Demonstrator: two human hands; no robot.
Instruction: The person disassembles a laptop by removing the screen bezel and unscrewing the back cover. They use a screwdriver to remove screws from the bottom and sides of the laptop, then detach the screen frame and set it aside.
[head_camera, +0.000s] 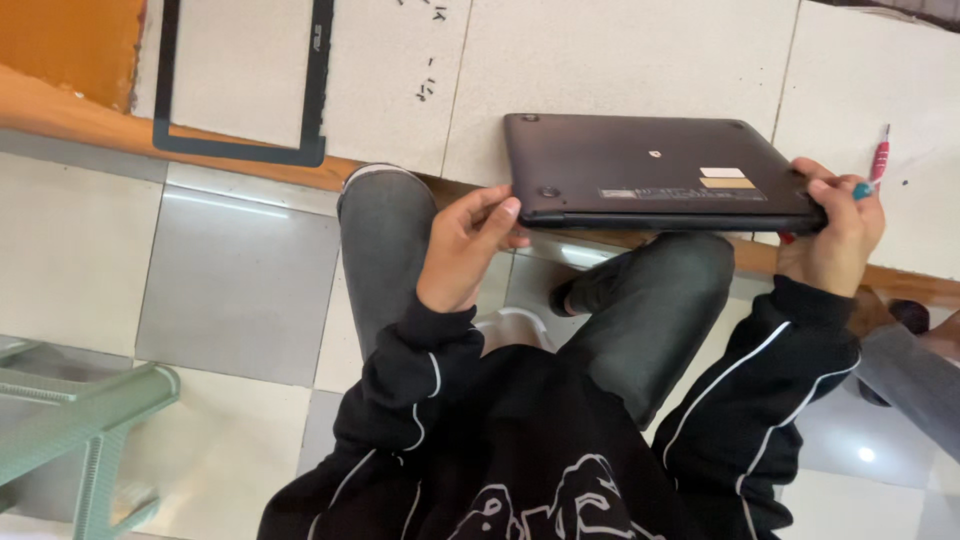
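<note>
A closed dark grey laptop (650, 170) is seen lying upside down on the pale tiled desk (620, 60), its underside facing up with small rubber feet and a few rectangular stickers showing; its near edge reaches the wooden front edge of the desk. The left hand (465, 245) is held at the laptop's near left corner, fingers loosely curled and partly open, the thumb touching the edge. The right hand (835, 235) is closed around the laptop's right end, fingers wrapped over the top; a teal-tipped tool appears to be pinched there too, though this cannot be told for certain. A pink-and-white pen-like tool (880, 158) lies on the desk just beside that hand. A black rectangular screen bezel frame (240, 148) is laid on the desk well apart to the left. Black sleeves with white stripes and grey trousers are seen below, over a tiled floor, with a pale green plastic chair (90, 420) at the lower left.
</note>
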